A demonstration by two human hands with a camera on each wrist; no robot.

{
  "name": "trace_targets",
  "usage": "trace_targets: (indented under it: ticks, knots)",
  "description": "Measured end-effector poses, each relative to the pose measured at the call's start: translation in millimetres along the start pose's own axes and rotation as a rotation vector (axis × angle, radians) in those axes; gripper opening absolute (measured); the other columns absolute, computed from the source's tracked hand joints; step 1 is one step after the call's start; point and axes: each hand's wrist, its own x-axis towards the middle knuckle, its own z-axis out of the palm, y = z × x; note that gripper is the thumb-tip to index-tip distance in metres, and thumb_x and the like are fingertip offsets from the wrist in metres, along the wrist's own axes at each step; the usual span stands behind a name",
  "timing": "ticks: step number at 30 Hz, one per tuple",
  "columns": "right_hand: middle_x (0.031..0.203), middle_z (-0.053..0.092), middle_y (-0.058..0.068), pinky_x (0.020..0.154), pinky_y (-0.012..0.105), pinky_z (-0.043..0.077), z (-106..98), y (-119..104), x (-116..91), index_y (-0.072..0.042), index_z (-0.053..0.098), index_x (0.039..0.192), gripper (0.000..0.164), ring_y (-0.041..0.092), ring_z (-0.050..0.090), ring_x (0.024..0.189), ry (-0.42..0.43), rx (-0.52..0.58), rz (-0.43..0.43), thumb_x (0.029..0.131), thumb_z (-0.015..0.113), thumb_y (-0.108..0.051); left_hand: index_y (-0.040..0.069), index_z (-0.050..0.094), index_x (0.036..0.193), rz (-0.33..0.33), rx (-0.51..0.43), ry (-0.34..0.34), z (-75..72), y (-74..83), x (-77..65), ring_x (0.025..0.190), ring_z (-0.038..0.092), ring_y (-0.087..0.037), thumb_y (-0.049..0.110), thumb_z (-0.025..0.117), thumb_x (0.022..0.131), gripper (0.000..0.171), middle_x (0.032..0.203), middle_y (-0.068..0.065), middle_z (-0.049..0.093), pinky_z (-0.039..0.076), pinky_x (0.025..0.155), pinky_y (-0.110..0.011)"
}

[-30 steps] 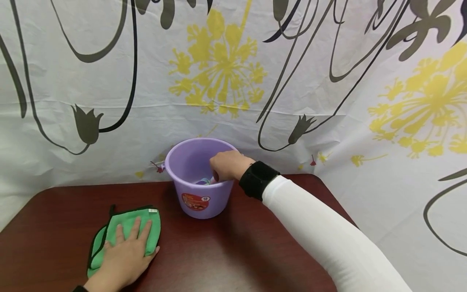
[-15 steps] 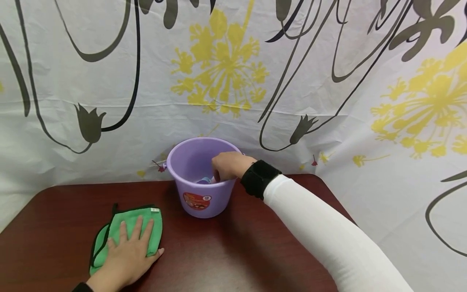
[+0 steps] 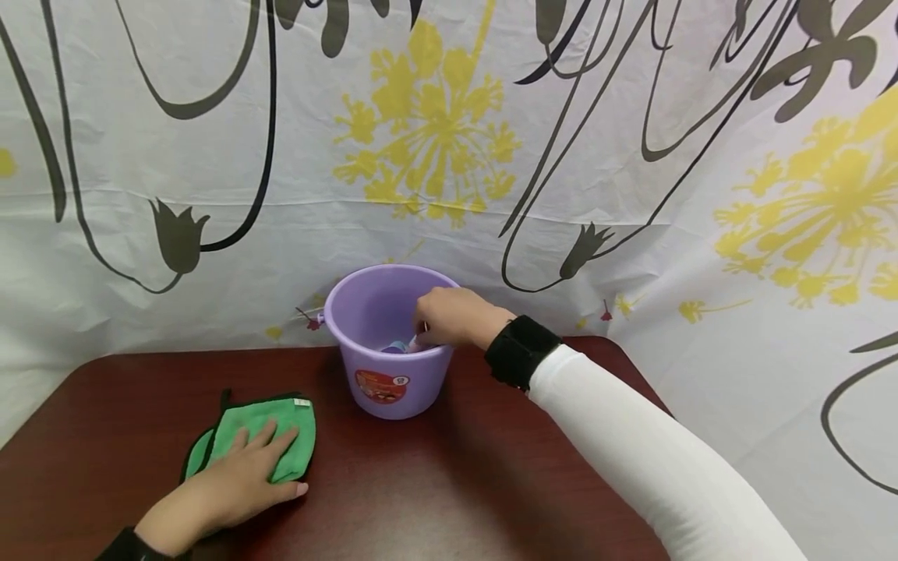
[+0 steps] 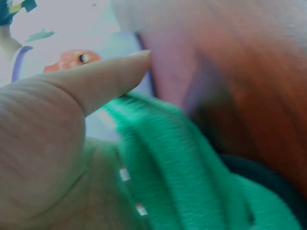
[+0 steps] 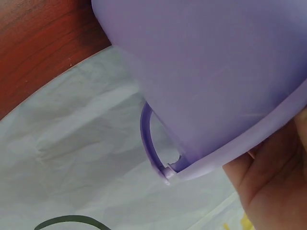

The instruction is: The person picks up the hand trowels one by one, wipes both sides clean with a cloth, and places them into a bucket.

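Note:
At the lower left of the table, my left hand [image 3: 228, 487] rests on a folded green cloth [image 3: 298, 444] with dark edging. Its thumb points out to the right, past the cloth. The left wrist view has the straight thumb in front, with the blurred cloth [image 4: 163, 153] beside the palm and the fingers hidden. My right hand [image 3: 452, 315] reaches over the rim of a purple bucket [image 3: 428, 386], fingers curled around a pale pinkish thing [image 3: 414, 343], mostly hidden. The right wrist view has the bucket's outer wall [image 5: 201, 72] and part of the hand [image 5: 276, 184] at the rim.
Purple and teal things [image 3: 395, 347] lie inside the bucket, too little visible to name. The bucket's handle [image 5: 146, 134] hangs at its side. Behind the dark red-brown table [image 3: 379, 483] hangs a white floral sheet [image 3: 302, 171], which continues down the right side.
My left wrist has shifted left and the hand has turned, its fingers now looking shorter on the cloth. My right hand has moved slightly right at the bucket's rim.

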Motion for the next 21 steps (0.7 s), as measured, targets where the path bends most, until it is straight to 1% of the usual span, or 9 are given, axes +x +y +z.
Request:
trace_targets:
  ticks: [2,5,7,8,12,13,15,18,21]
  knots:
    - [0.073,0.066,-0.008,0.062,0.029,0.050,0.7,1.1,-6.7,-0.022,0.078,0.082,0.019,0.008,0.058,0.068,0.064,-0.014,-0.019,0.095,0.071,-0.033,0.008,0.035,0.157,0.016,-0.017,-0.026,-2.2,1.0,-0.3,0.138,0.006,-0.074,0.065,0.066,0.088,0.094,0.161,-0.037,0.019,0.022,0.099,-0.088]
    - [0.066,0.058,-0.010,0.054,0.026,0.043,0.8,-0.7,-20.8,-0.023,0.071,0.076,0.023,0.006,0.052,0.061,0.187,-0.042,-0.038,0.097,0.067,-0.029,0.010,0.038,0.156,0.014,-0.039,-0.033,-3.1,6.2,-3.1,0.140,0.008,-0.072,0.065,0.066,0.088,0.092,0.162,-0.034,0.022,0.022,0.101,-0.086]
    - [0.064,0.054,-0.011,0.052,0.024,0.041,0.6,-4.7,-31.5,-0.024,0.068,0.073,0.024,0.003,0.050,0.059,0.275,-0.054,-0.035,0.096,0.067,-0.030,0.010,0.040,0.155,0.021,-0.028,-0.014,-3.1,10.6,-6.7,0.140,0.011,-0.072,0.064,0.065,0.089,0.089,0.161,-0.035,0.024,0.025,0.101,-0.085]
    - [0.065,0.055,-0.012,0.051,0.023,0.041,0.6,-7.3,-36.9,-0.025,0.068,0.074,0.022,0.003,0.051,0.059,0.321,-0.051,-0.028,0.096,0.067,-0.030,0.009,0.042,0.154,0.029,-0.020,0.000,-3.1,13.1,-8.8,0.139,0.013,-0.073,0.064,0.064,0.090,0.087,0.160,-0.036,0.025,0.027,0.100,-0.085]
    - [0.070,0.061,-0.013,0.049,0.022,0.040,1.6,-19.2,-58.3,-0.026,0.073,0.078,0.018,0.002,0.054,0.060,0.483,-0.009,0.025,0.094,0.070,-0.033,0.009,0.047,0.151,0.055,0.018,0.065,-3.1,27.8,-21.6,0.141,0.023,-0.066,0.063,0.060,0.092,0.081,0.159,-0.033,0.032,0.032,0.104,-0.079]
    - [0.073,0.062,-0.014,0.049,0.022,0.040,2.6,-22.1,-63.4,-0.027,0.075,0.081,0.015,0.002,0.054,0.061,0.518,0.008,0.040,0.094,0.071,-0.033,0.009,0.047,0.151,0.072,0.015,0.092,-3.0,32.7,-25.0,0.142,0.027,-0.063,0.063,0.060,0.093,0.081,0.158,-0.030,0.035,0.034,0.106,-0.076]
    - [0.077,0.066,-0.015,0.051,0.021,0.041,5.5,-28.0,-73.5,-0.028,0.077,0.085,0.011,0.002,0.055,0.064,0.574,0.055,0.060,0.094,0.072,-0.033,0.011,0.047,0.151,0.107,0.010,0.178,-1.9,43.3,-32.8,0.143,0.037,-0.054,0.067,0.056,0.093,0.081,0.157,-0.024,0.042,0.039,0.108,-0.069]
    - [0.087,0.069,-0.017,0.058,0.021,0.047,12.8,-37.6,-87.7,-0.031,0.077,0.093,0.005,0.001,0.059,0.073,0.632,0.149,0.089,0.093,0.073,-0.031,0.018,0.043,0.154,0.146,-0.018,0.330,-1.1,60.1,-43.6,0.142,0.047,-0.039,0.072,0.050,0.094,0.081,0.155,-0.014,0.048,0.045,0.107,-0.062]
    - [0.097,0.072,-0.014,0.069,0.025,0.054,23.5,-47.7,-100.4,-0.029,0.077,0.100,0.009,0.004,0.065,0.086,0.678,0.223,0.130,0.092,0.074,-0.032,0.022,0.044,0.153,0.177,-0.035,0.485,0.2,75.3,-51.1,0.139,0.051,-0.034,0.069,0.050,0.096,0.073,0.152,-0.008,0.052,0.048,0.105,-0.060]
